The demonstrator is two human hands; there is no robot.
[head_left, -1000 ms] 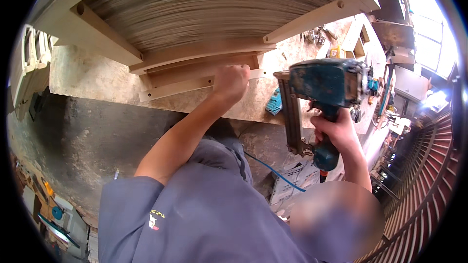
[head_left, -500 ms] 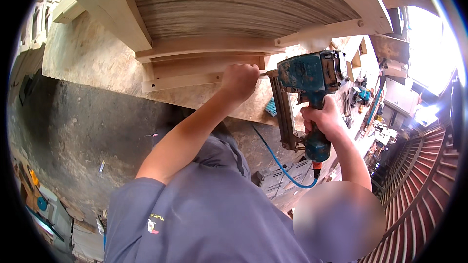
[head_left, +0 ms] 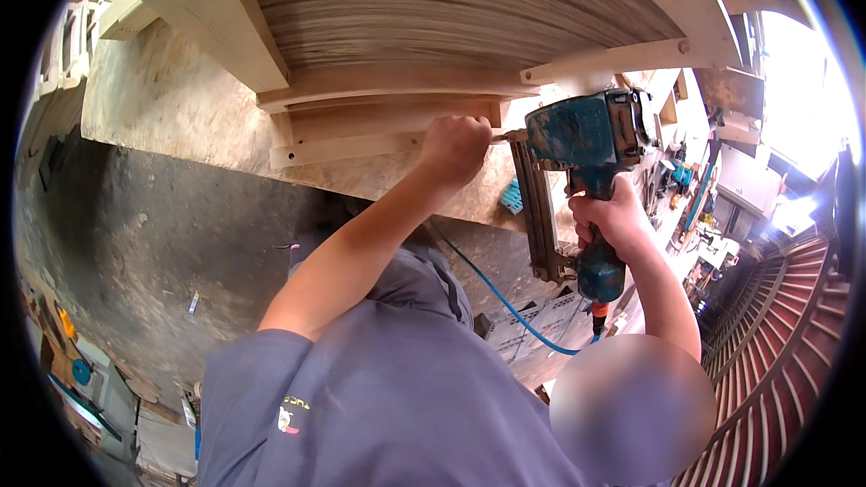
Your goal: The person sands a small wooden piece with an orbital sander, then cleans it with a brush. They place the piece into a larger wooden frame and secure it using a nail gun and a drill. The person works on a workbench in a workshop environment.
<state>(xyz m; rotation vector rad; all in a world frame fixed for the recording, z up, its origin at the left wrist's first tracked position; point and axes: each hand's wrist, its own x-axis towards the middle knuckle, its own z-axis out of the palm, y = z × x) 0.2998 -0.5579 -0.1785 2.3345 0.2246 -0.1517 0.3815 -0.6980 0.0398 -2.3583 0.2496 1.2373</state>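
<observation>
My right hand point(head_left: 615, 218) is closed round the handle of a teal and black pneumatic nail gun point(head_left: 573, 131). The gun's nose points left at the end of a wooden frame, and its long magazine hangs down. A blue air hose point(head_left: 505, 302) runs from the handle's orange fitting. My left hand point(head_left: 457, 149) is closed on a pale wooden rail point(head_left: 352, 148) beside the nose; its fingertips are hidden. The rail belongs to a wooden piece with a dark-grained panel point(head_left: 406, 9), pale legs and a curved crosspiece point(head_left: 397, 81).
The piece stands on a worn wooden workbench point(head_left: 162, 99). A small teal object point(head_left: 511, 197) lies near the bench edge. Tools point(head_left: 677, 176) are scattered along the right. Ridged red-brown slats point(head_left: 767, 352) curve at the lower right. Grey concrete floor point(head_left: 135, 225) shows at left.
The scene has shifted slightly to the right in the view. The air hose has swung and hangs in a straighter line. Both hands keep the same grips beside the rail's end.
</observation>
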